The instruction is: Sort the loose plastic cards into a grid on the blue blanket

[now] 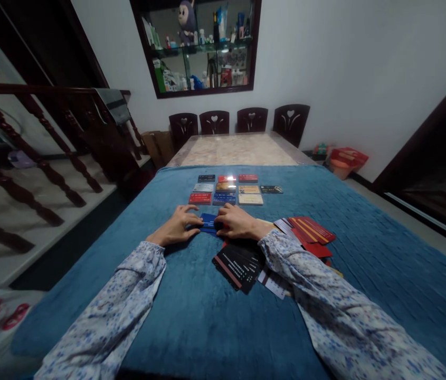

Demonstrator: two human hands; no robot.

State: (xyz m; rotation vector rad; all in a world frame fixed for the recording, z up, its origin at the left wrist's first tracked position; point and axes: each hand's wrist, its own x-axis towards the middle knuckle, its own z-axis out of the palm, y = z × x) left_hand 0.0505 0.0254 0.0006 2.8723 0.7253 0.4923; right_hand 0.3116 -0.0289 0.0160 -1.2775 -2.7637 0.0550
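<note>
Blue card (209, 222): small, rectangular, dark blue with lighter print too small to read. One card or a thin stack, cannot tell. Lies flat or nearly flat on the blue cloth (191, 316) over the worktop, long side running left-right. Left hand (177, 226) fingers pinch its left end, right hand (238, 221) fingers cover its right end, so only the middle shows. Sits just in front of the rows of laid-out cards (226, 191).
</note>
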